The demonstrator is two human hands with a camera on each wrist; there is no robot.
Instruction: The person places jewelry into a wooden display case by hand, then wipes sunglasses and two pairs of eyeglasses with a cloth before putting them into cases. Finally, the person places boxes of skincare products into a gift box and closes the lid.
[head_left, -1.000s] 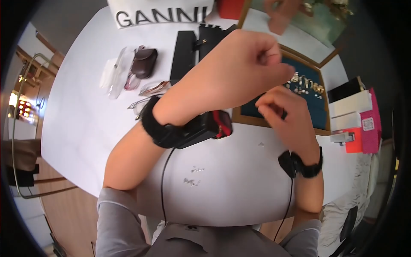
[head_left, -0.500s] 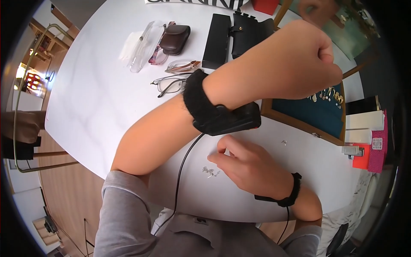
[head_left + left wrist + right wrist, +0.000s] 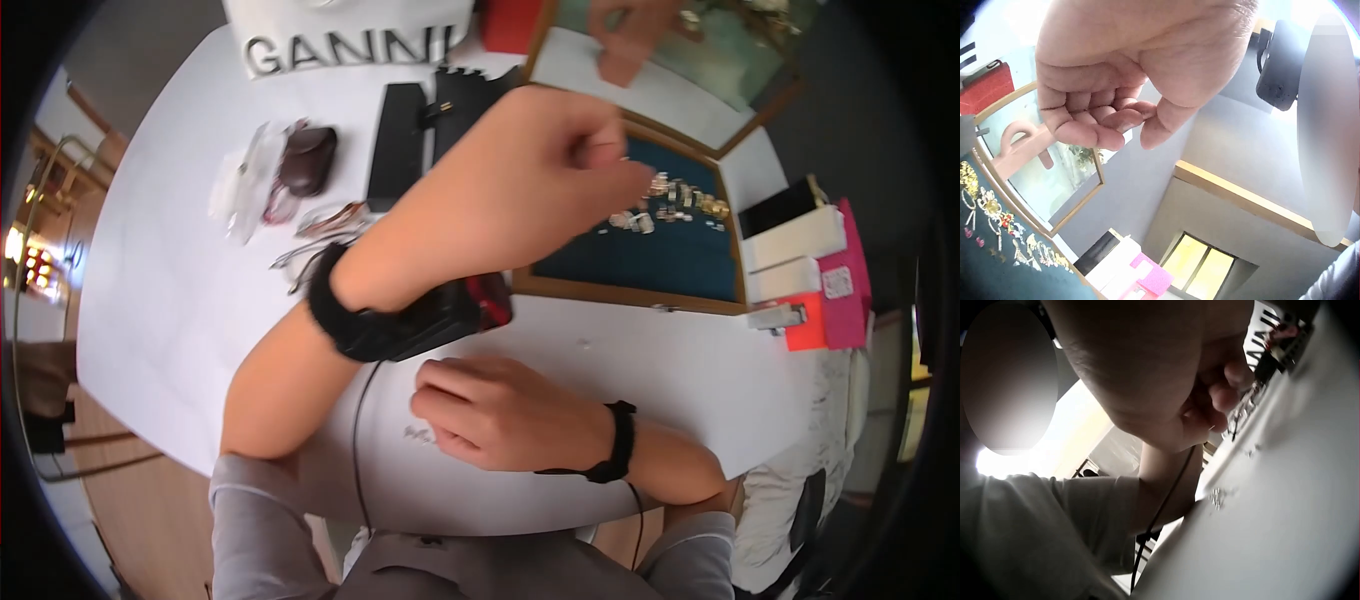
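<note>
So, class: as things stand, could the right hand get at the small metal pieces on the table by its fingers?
Probably yes: the right hand rests on the white table with the small metal pieces just beside its fingers, and nothing lies between them.

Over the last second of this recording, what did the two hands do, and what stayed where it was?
The right hand came down from beside the raised left hand to the white table and now rests by the small metal bits; whether it pinches one is hidden. The left hand stayed raised over the jewellery tray, fingers curled, palm empty. Glasses and cases did not move.
</note>
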